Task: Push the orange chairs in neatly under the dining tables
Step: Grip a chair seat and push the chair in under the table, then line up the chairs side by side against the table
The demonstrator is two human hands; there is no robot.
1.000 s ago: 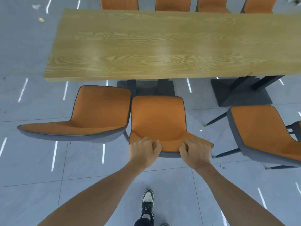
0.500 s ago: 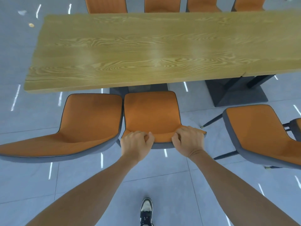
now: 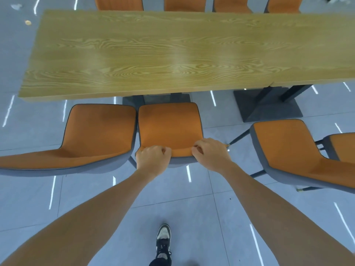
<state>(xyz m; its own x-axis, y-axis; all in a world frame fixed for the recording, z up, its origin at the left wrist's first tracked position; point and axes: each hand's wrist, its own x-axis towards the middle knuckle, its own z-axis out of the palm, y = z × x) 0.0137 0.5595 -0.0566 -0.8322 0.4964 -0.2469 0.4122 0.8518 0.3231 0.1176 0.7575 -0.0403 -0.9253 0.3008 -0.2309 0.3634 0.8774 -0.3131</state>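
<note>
Gripping the orange moulded chair with the grey outer shell (image 3: pixel 169 125) by the top edge of its backrest, we are steering it toward the long light-wood dining table (image 3: pixel 172 54). Our left hand (image 3: pixel 152 160) is curling its fingers over the left part of that edge, and our right hand (image 3: pixel 210 153) is doing the same on the right part, so both are closed around the rim with the chair's seat lying ahead of the knuckles. The seat's front edge is sitting just at the table's near edge, with the dark pedestal base (image 3: pixel 157 97) showing beyond it.

To do this well, we judge that we should be pressing evenly through both hands so the chair goes straight, not twisting toward the matching orange chair on the left (image 3: pixel 96 135), which is sitting just beside it. We should be easing off as the backrest nears the table edge, and watching that the legs are not catching the pedestal.

Another orange chair to the right (image 3: pixel 288 150) is standing turned and well out from the table, seemingly not yet pushed in. Our black-and-white sneaker (image 3: pixel 163 240) is planted on the grey tiled floor (image 3: pixel 192 208) behind.
</note>
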